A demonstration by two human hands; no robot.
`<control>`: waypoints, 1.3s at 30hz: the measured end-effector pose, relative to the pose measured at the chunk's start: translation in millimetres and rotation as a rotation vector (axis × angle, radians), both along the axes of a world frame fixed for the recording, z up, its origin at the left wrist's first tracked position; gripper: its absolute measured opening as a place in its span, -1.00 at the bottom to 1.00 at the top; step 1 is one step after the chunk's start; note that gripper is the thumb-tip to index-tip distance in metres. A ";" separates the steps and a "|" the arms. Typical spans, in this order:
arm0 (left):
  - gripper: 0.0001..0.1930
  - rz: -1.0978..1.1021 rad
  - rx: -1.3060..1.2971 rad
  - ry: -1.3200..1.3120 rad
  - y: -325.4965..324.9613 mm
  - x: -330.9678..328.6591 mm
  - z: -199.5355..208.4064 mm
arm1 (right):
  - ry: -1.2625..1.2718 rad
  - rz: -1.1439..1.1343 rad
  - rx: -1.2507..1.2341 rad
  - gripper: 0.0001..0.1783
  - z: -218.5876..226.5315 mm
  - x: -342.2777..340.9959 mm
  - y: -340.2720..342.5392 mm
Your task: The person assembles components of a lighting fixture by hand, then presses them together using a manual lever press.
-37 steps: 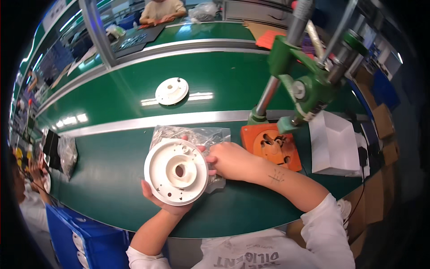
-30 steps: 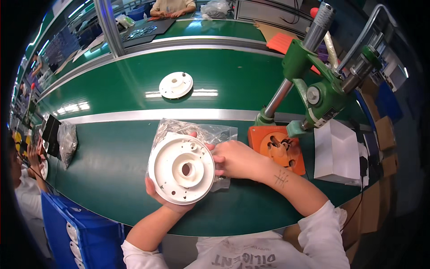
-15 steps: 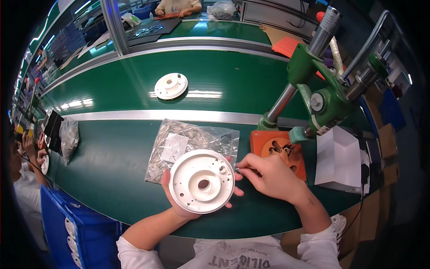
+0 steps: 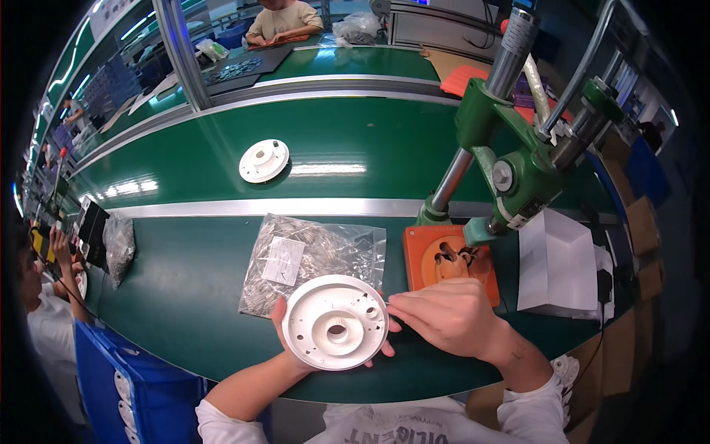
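Note:
My left hand [image 4: 282,325] supports a white round plastic disc [image 4: 305,307] from beneath, thumb at its left rim and fingertips showing past the right. The disc has a raised central hub with a hole, and several small holes around it. My right hand [image 4: 452,314] is closed in a pinch on a thin metal pin [image 4: 389,303], held against or very close to the disc's right edge; touching, I cannot tell. Behind the disc lies a clear plastic bag [image 4: 259,259] full of thin metal pins, with a white label.
A green hand press [image 4: 510,177] stands at the right over an orange fixture [image 4: 416,259]. Beside it is a white box [image 4: 551,266]. Another white disc [image 4: 264,161] lies on the far green surface. A blue crate [image 4: 140,370] is at lower left; co-workers sit left and across.
The view has tilted up slightly. My right hand has turned, its back now more upward, and the pin stays at the disc's edge. The disc is tilted somewhat differently.

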State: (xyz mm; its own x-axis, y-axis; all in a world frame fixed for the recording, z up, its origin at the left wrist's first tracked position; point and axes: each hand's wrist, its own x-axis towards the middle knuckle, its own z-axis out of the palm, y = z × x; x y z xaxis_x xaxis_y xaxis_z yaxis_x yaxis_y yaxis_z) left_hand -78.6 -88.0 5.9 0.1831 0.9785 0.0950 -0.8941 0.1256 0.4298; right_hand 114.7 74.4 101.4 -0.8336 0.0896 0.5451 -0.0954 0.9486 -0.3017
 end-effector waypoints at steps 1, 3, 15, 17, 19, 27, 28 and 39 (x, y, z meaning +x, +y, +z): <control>0.52 -0.031 0.035 -0.089 0.6 2.0 -0.3 | 0.022 0.016 -0.033 -0.79 1.3 0.7 1.8; 0.50 -0.077 0.085 -0.152 0.4 3.3 -3.0 | 0.042 0.040 -0.061 -0.79 4.0 1.4 4.4; 0.44 -0.116 -0.058 0.131 -13.2 5.8 8.4 | 0.059 0.140 -0.058 -0.66 2.6 -7.9 -7.2; 0.44 -0.136 -0.040 0.113 -13.4 4.6 1.4 | 0.053 0.139 -0.056 -0.66 0.6 -10.2 -6.9; 0.45 -0.133 -0.070 0.112 -14.8 3.9 5.1 | 0.046 0.132 -0.058 -0.66 -1.8 -11.2 -7.4; 0.48 -0.156 -0.070 0.028 -16.5 3.8 -0.7 | 0.055 0.119 0.031 -0.62 -5.3 -9.5 -6.5; 0.48 -0.149 -0.096 0.041 -18.4 4.2 2.2 | 0.057 0.118 0.029 -0.62 -4.9 -9.0 -6.7; 0.41 -0.127 0.075 -0.187 -12.0 7.2 -8.3 | 0.086 0.060 0.156 -0.68 -6.3 -9.1 -9.8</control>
State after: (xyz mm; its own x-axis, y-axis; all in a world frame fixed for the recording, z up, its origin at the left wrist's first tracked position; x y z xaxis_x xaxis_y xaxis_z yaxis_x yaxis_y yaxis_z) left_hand -71.4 -100.0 -2.4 0.2765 0.9378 0.2101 -0.9381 0.2159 0.2709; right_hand 105.6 64.5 95.1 -0.7845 -0.0506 0.6181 -0.1725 0.9751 -0.1392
